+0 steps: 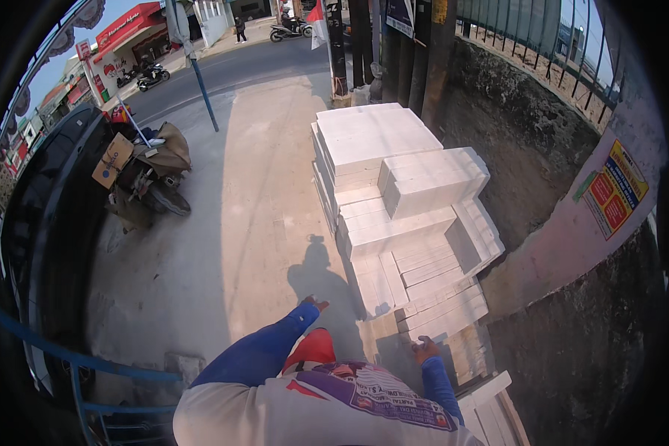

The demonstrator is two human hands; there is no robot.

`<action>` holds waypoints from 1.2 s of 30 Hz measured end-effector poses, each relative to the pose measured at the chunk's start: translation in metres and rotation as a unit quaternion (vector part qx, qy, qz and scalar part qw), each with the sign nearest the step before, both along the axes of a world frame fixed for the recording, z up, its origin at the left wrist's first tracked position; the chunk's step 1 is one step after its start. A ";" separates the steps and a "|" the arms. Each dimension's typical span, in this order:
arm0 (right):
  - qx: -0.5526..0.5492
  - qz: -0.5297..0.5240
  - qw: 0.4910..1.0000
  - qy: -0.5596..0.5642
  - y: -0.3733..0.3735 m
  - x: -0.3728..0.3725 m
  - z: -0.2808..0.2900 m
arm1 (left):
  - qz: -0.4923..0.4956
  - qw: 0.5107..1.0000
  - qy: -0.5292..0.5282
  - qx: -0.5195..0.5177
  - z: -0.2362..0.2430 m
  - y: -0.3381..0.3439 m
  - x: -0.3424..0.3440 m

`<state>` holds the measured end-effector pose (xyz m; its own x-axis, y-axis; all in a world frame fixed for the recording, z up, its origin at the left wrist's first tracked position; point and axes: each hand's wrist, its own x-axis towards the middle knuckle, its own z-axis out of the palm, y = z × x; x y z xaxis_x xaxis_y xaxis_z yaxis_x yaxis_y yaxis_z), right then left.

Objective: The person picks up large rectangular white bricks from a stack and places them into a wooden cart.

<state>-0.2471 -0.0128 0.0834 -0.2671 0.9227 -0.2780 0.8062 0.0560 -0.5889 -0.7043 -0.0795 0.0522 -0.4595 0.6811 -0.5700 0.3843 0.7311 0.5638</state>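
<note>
My left hand [316, 303] hangs over the pavement at the end of a blue sleeve, its fingers a little apart and nothing seen in them. Loosely bent, the fingers of my right hand [425, 349] are over the near, low end of a stack of pale lightweight blocks [379, 137]; whether they touch a block I cannot tell. One thick group of blocks [435, 182] rises from the middle of the stack. Thinner blocks [424, 264] lie in rows nearer me.
A mossy wall [516, 100] runs along the right. On the left stand a loaded motorbike [152, 175], a dark car [48, 245] and a blue metal railing [119, 372]. Poles [427, 59] rise beyond the stack. A road [260, 63] with motorbikes crosses the far side.
</note>
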 end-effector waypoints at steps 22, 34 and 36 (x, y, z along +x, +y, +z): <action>-0.376 -0.426 0.820 -0.073 -0.277 -0.182 -0.076 | -0.199 0.919 0.155 0.302 0.087 0.529 0.020; -0.111 -0.852 0.411 0.305 -0.268 -0.365 -0.030 | -0.350 0.861 0.296 0.219 0.097 0.539 0.016; -0.014 -0.860 0.404 0.311 -0.286 -0.375 -0.029 | -0.371 0.863 0.294 0.175 0.104 0.545 0.015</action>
<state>-0.6223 -0.2987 0.0543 0.7362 -0.1084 -0.6681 -0.6666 -0.2865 -0.6881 -0.6897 0.4660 0.1559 0.0373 0.9956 -0.0862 0.9688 -0.0149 0.2475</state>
